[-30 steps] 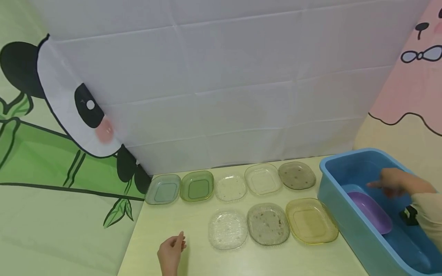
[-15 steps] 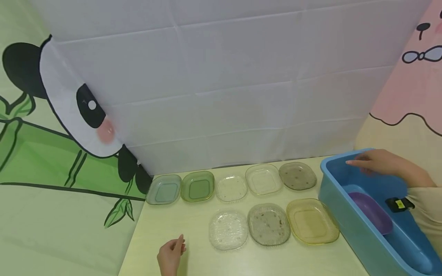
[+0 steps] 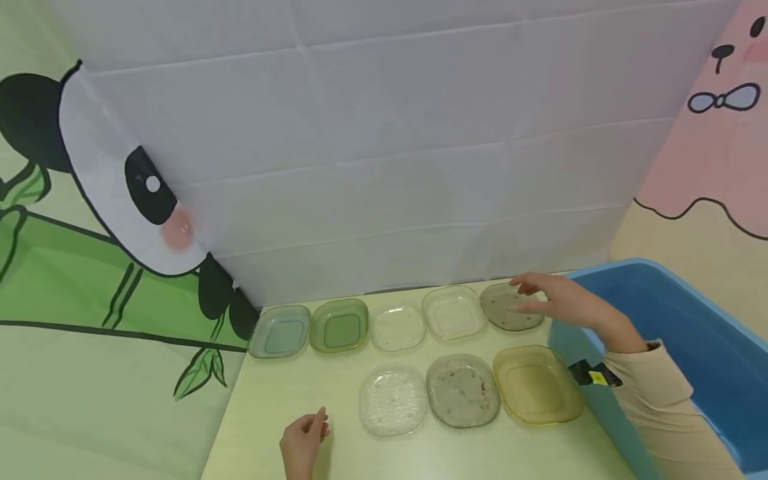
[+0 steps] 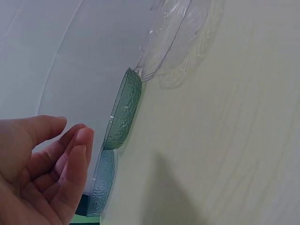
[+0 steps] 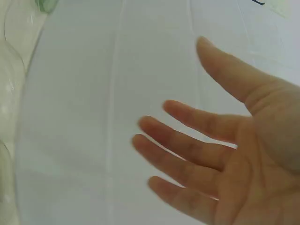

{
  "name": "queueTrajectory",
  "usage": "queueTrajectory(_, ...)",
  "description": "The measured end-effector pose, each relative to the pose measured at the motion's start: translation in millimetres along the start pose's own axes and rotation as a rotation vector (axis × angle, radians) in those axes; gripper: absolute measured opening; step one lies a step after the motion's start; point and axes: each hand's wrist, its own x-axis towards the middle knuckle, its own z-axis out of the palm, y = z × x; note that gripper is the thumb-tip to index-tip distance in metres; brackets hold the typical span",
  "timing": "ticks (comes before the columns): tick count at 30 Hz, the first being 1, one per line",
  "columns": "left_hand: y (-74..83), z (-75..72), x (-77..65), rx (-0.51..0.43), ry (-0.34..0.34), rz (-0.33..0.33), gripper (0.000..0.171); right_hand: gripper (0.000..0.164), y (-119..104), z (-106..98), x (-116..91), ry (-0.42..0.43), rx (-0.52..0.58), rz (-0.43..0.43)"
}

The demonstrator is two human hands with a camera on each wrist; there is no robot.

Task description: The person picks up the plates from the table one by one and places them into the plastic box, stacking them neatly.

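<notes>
My right hand (image 3: pixel 561 303) hovers over the grey dish (image 3: pixel 497 303) at the right end of the back row, partly covering it. In the right wrist view its fingers are spread and hold nothing. My left hand (image 3: pixel 303 440) stays above the table at the front left, loosely curled and holding nothing. The back row also has a blue-green dish (image 3: pixel 281 331), a green dish (image 3: pixel 339 325) and two clear dishes (image 3: pixel 399 329). In front lie a clear ribbed dish (image 3: pixel 393 402), a grey ribbed dish (image 3: pixel 463 391) and a yellow dish (image 3: pixel 537 385).
A deep blue tub (image 3: pixel 648 287) stands at the right, with my right forearm and beige sleeve (image 3: pixel 651 377) across its near side. Behind the pale table (image 3: pixel 336 383) hangs a white cloth (image 3: pixel 390 167). Cartoon-printed cloths hang at both sides.
From inside the blue tub, my right hand has come up and left to the grey dish. The purple bowl in the tub no longer shows. My left hand has hardly moved.
</notes>
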Motion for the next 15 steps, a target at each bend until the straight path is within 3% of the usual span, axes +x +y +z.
queueTrajectory(5, -2.8, 1.6, -1.4, -0.008, -0.014, 0.002, 0.032, 0.039, -2.5, 56.1, 10.4, 0.137, 0.107, -0.016)
queueTrajectory(9, -3.4, 3.6, -2.4, -0.007, -0.033, 0.008, 0.033, 0.032, 6.6, 96.0, 5.8, 0.223, 0.187, 0.013)
queueTrajectory(15, -5.5, 7.3, -4.0, 0.034, -0.047, 0.012, 0.033, 0.019, 23.5, 129.5, -12.8, 0.338, 0.228, 0.04)
